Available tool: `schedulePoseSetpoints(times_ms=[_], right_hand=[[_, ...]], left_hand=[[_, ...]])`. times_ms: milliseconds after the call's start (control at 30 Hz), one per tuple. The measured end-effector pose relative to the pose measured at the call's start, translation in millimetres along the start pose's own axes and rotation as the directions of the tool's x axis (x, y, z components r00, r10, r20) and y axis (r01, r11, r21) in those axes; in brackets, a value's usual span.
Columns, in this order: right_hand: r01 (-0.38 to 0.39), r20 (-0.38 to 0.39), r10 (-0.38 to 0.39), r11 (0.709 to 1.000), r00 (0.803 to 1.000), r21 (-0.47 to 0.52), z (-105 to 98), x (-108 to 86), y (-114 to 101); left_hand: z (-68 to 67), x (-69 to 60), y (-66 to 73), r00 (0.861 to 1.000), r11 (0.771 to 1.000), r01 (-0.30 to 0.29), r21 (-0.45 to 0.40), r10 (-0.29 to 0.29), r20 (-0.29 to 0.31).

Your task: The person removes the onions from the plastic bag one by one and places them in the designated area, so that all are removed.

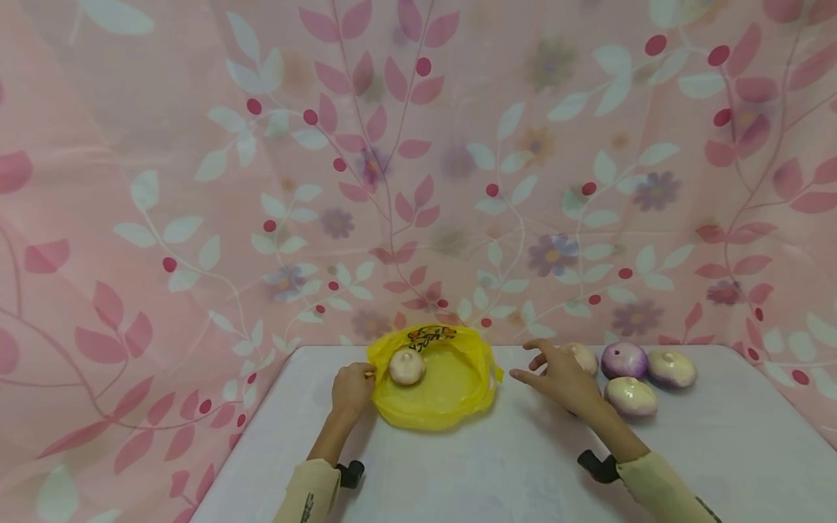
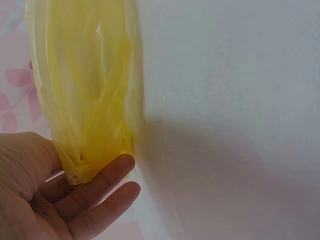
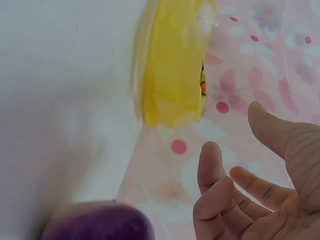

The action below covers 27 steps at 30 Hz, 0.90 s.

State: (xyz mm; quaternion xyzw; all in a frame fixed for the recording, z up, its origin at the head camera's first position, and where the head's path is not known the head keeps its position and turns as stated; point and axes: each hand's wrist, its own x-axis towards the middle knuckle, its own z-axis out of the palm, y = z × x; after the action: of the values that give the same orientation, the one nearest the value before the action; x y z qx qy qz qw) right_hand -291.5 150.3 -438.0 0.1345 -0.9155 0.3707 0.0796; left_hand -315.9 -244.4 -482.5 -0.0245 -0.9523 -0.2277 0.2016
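Note:
My left hand (image 1: 352, 391) grips the left rim of a yellow plastic bag (image 1: 451, 396), which stands spread open on the table. In the left wrist view, the gathered edge of the bag (image 2: 95, 125) lies between the thumb side and the fingers. Inside the bag is one pale turnip (image 1: 407, 367). My right hand (image 1: 565, 378) is in the air between the bag and a group of turnips, fingers loosely bent, holding nothing. A purple turnip (image 1: 624, 361) and a whitish turnip (image 1: 631, 398) belong to that group; the hand partly hides another pale turnip (image 1: 583, 359).
A white-covered table (image 1: 458, 479) carries everything. Behind its far edge hangs a pink floral curtain (image 1: 418, 181). One more purple-and-cream turnip (image 1: 672, 369) lies at the right of the group. Black wrist mounts (image 1: 598, 466) sit below both hands.

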Motion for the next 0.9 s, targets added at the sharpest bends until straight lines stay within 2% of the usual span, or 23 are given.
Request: schedulePoseSetpoints(times_ms=[100, 400, 900], right_hand=[[-0.010, 0.015, 0.010, 0.999, 1.000, 0.037, 8, 4.8, -5], [0.035, 0.023, -0.038, 0.995, 0.999, 0.094, 34, 19.6, -17], [0.001, 0.075, -0.007, 0.996, 0.997, 0.085, 69, 39.4, -51]], left_hand=[[0.6, -0.4, -0.2, 1.000, 1.000, -0.002, -0.006, 0.002, 0.004], [1.1, -0.5, -2.0, 1.000, 1.000, 0.001, -0.009, -0.001, 0.006], [-0.7, -0.1, -0.3, 1.000, 1.000, 0.019, -0.005, -0.019, -0.003]])
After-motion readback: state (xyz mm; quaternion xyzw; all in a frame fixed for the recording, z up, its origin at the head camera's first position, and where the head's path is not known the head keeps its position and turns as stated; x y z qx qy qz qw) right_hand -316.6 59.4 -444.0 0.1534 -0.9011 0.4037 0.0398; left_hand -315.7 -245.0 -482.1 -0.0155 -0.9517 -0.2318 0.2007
